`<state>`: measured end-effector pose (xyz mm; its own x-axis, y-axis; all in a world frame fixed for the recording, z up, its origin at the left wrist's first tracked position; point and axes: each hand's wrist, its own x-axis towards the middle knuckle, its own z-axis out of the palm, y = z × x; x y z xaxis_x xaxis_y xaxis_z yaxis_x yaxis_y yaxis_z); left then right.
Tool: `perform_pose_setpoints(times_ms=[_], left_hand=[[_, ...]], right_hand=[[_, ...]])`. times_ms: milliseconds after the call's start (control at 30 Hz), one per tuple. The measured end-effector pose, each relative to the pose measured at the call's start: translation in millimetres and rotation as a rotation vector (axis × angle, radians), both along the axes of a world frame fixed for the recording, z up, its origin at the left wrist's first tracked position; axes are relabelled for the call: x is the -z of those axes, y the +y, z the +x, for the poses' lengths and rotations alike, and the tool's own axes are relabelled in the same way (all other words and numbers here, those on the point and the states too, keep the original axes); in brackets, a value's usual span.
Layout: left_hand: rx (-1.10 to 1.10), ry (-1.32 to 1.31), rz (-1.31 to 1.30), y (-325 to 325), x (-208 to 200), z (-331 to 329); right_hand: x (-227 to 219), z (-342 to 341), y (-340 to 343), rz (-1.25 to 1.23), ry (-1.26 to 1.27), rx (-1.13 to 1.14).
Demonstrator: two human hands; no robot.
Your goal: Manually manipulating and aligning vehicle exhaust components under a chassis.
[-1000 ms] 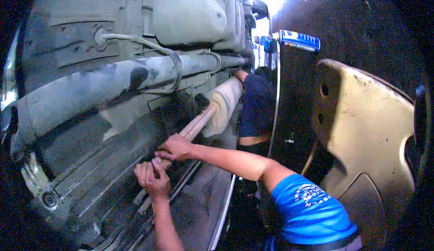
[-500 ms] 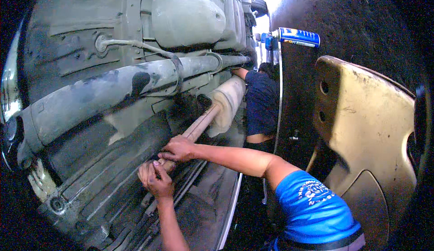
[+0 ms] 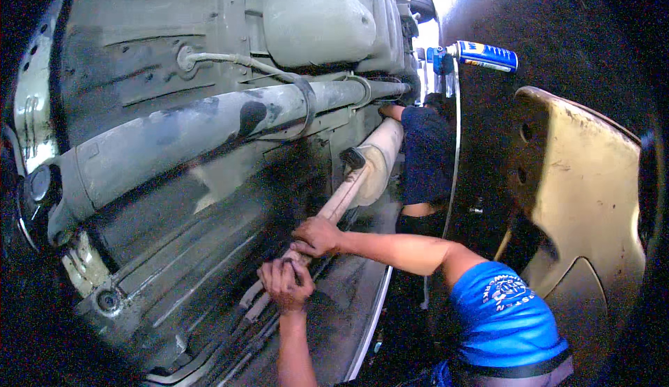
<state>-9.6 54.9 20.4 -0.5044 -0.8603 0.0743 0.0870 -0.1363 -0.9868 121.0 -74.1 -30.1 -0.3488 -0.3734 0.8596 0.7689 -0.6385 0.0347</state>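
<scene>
A long exhaust pipe [image 3: 341, 202] runs slantwise below the car's underbody, up to a pale muffler [image 3: 382, 160] at its far end. Around the near part of this pipe, the fingers of my left hand [image 3: 286, 286] are closed. Just farther along, my right hand [image 3: 318, 237] also grips the pipe, its arm in a blue sleeve reaching across from the right. A black rubber hanger [image 3: 353, 158] sits where pipe meets muffler. Beyond, a co-worker in a dark shirt [image 3: 425, 153] reaches an arm to the muffler's far end, the hand partly hidden.
A thick grey tube [image 3: 164, 133] crosses the underbody [image 3: 139, 52], below a rounded tank [image 3: 317, 21]. At right stand a blue spray can [image 3: 486, 56] lying sideways in the view and a large gold-coloured panel [image 3: 582, 178]. A pale strip [image 3: 451, 150] runs past the co-worker.
The whole view has shifted, so the car appears farther right. Against the underbody, both my hands and the exhaust pipe have moved slightly right, still gripped.
</scene>
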Motion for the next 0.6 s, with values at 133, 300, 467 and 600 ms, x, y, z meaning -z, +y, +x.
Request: perform_pose_setpoints(times_ms=[133, 300, 467, 600], left_hand=[[0.025, 0.005, -0.007, 4.1, -2.9, -4.1], [0.079, 0.054, -0.041, -27.7, -5.3, -16.9], [0.13, 0.026, -0.101, -36.7, -21.7, -17.7], [0.14, -0.003, -0.108, -31.0, -23.2, -18.7]], right_hand=[[-3.8, -0.4, 9.1, 0.07, -0.156, -0.059], [-9.1, -17.2, -19.6, 0.02, -0.046, -0.102], [-20.9, -27.8, -30.6, 0.039, -0.066, -0.102], [-22.1, -33.1, -31.2, 0.013, -0.031, -0.094]])
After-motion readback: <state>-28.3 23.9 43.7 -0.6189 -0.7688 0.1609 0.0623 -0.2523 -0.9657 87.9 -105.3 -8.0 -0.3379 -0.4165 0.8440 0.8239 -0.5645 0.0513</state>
